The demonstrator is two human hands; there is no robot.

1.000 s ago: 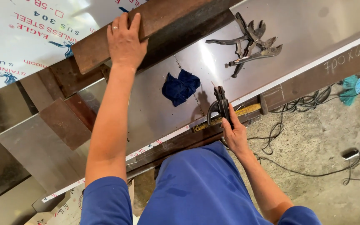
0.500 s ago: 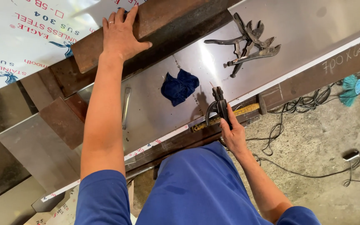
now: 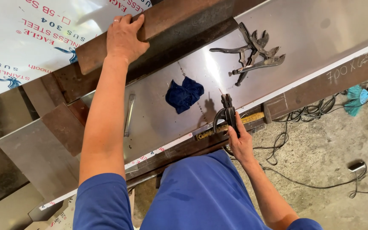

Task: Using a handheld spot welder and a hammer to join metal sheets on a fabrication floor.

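Observation:
My left hand [image 3: 124, 37] rests palm down on a rusty brown steel bar [image 3: 171, 17] lying across the far side of a shiny stainless sheet [image 3: 320, 30]. My right hand [image 3: 240, 142] grips the handles of a black locking clamp [image 3: 226, 111] set on the sheet's near edge, beside a yellowish tool handle [image 3: 252, 118]. A crumpled dark blue rag [image 3: 184, 94] lies on the sheet between my two arms.
A pile of locking pliers [image 3: 252, 53] lies on the sheet at the right. A film-covered white sheet [image 3: 26, 42] is at the far left. Black cables [image 3: 294, 119] and a teal brush [image 3: 356, 96] lie on the concrete floor at the right.
My left hand has slid left along the rusty bar and farther away. My right hand stays on the clamp.

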